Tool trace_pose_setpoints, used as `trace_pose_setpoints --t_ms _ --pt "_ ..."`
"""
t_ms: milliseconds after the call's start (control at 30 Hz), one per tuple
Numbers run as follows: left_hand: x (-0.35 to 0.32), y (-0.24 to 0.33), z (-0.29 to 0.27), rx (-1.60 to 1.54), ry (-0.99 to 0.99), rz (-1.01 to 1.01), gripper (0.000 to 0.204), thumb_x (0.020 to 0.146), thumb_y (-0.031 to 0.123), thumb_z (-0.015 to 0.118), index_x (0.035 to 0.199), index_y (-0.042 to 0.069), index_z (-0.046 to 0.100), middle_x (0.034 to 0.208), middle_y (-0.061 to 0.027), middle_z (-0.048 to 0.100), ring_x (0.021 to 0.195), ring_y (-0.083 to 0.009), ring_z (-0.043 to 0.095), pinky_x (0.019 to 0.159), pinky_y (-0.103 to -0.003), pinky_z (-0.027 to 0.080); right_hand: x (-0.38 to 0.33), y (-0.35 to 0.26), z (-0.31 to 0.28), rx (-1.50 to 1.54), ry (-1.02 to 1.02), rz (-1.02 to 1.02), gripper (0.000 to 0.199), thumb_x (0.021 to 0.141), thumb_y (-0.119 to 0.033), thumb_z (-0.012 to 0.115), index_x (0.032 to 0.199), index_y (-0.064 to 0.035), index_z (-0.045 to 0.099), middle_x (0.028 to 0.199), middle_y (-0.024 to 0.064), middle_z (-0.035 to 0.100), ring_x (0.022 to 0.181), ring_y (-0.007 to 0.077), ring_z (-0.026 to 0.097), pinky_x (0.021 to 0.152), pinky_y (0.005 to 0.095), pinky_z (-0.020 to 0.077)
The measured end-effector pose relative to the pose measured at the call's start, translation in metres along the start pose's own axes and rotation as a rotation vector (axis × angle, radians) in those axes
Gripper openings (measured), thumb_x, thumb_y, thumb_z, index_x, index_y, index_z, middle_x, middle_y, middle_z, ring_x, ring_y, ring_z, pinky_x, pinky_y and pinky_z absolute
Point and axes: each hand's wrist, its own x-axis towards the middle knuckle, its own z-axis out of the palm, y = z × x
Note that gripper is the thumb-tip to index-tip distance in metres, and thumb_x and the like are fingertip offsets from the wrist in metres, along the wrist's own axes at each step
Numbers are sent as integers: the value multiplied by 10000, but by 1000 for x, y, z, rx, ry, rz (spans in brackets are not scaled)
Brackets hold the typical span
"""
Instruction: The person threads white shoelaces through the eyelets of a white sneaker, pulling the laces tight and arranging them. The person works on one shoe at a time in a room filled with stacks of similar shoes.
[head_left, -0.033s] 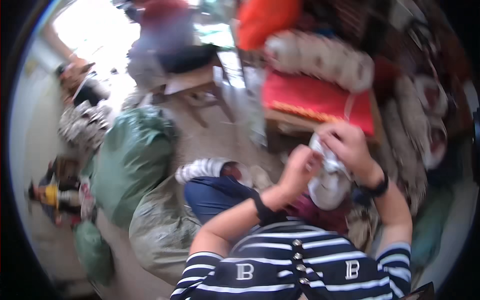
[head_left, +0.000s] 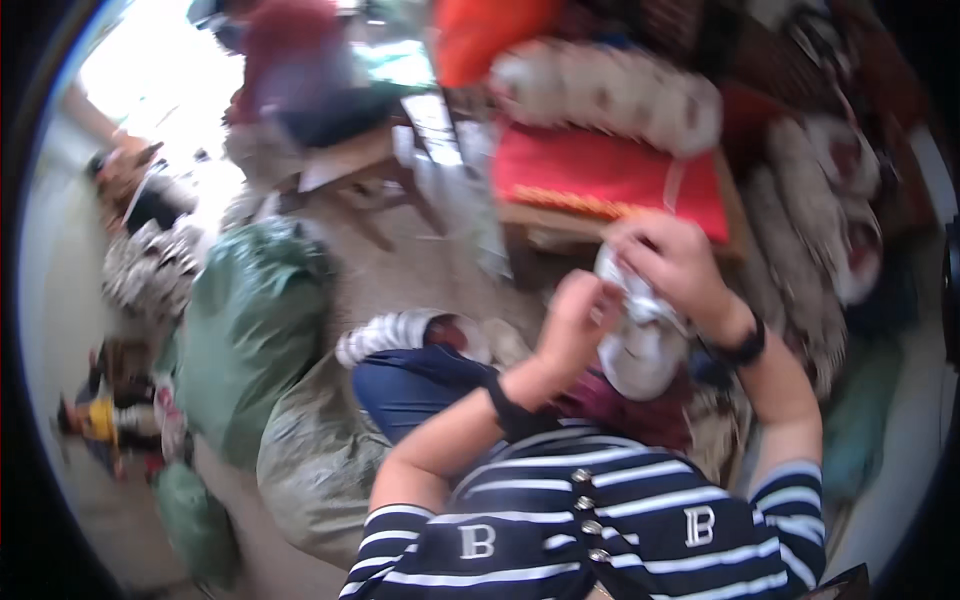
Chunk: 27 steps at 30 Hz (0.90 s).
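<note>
In front of my body is a white, soft-looking piece (head_left: 640, 355) with a rounded lower end; blur hides its exact kind. My right hand (head_left: 675, 260) bends over its upper end, the fingers gripping it. To the left of the piece, my left hand (head_left: 580, 318) is raised with its fingers curled together at the white edge. Whatever those fingertips pinch is too small and blurred to make out. Dark maroon cloth (head_left: 610, 398) lies below, near my lap.
Ahead, a table with a red cover (head_left: 610, 175) bears a row of white round bundles (head_left: 610, 95). Green sacks (head_left: 255, 330) stand at left beside a grey-green sack (head_left: 325, 460). A striped bundle (head_left: 390, 335) lies by my knee. More bundles (head_left: 800, 220) pile up at right. A person (head_left: 295, 70) sits beyond.
The whole view has shifted, so the table, sacks and hands appear a little further left, mostly higher too. Both hands keep nearly the same pose at the white piece.
</note>
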Motion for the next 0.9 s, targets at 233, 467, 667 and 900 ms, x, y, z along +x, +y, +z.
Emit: trace_pose_setpoints --t_ms 233,467,667,900 --pt "16 15 -1 291 -122 91 188 787 38 760 928 118 665 943 -54 616 924 -302 563 811 -430 437 1 0 -13 373 -22 291 142 1017 -103 664 1082 13 714 842 13 709 741 47 669 644 205 542" --pt "33 19 10 484 -196 149 168 791 112 750 910 133 634 931 -53 599 931 -302 553 800 -445 409 -6 6 -15 364 31 146 137 1021 -106 661 1081 3 717 844 -1 705 751 43 658 619 199 525" --pt "39 18 20 464 -239 121 154 796 116 739 902 102 628 938 -67 616 923 -312 557 791 -453 417 -16 14 -26 335 4 234 195 1006 -81 657 1178 11 667 902 32 718 817 79 676 713 244 556" --pt "38 21 16 317 -257 9 115 804 72 739 886 85 660 906 -73 629 892 -313 550 810 -436 440 -70 36 -38 -337 108 -14 299 861 -47 729 1120 -26 581 1102 152 632 971 317 640 884 412 517"
